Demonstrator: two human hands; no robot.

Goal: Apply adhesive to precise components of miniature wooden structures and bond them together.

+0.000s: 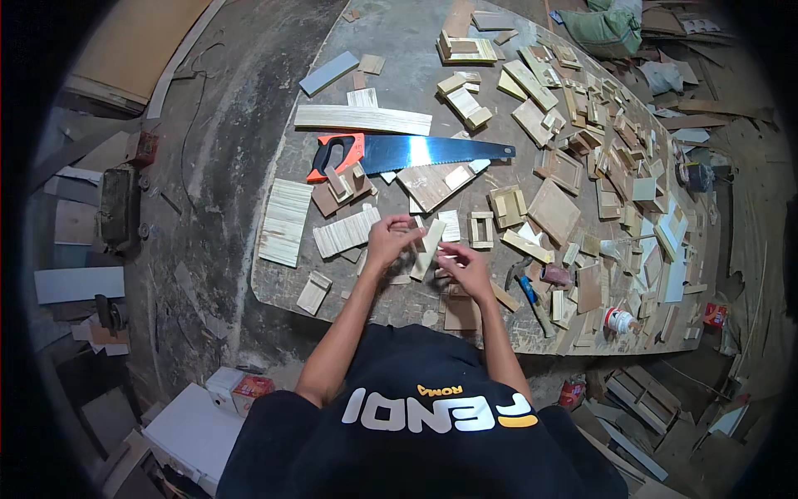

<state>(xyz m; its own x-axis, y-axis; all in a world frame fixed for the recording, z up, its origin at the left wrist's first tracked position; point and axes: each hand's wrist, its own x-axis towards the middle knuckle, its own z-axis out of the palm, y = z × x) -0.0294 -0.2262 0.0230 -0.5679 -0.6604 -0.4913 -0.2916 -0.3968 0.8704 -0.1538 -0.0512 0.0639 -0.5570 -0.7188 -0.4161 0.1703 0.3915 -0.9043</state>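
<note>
Slanting lengthwise toward the saw [436, 153], a wood strip [427, 252] runs between half-curled left hand [394, 241] and right hand [468, 269], grip unclear

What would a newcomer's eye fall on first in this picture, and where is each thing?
Probably the shiny orange-handled saw, lying crosswise near the middle of the table. Next, perhaps, the clutter of wooden pieces on the table's right side. Then the pale wood strip between the left hand and right hand.
</note>
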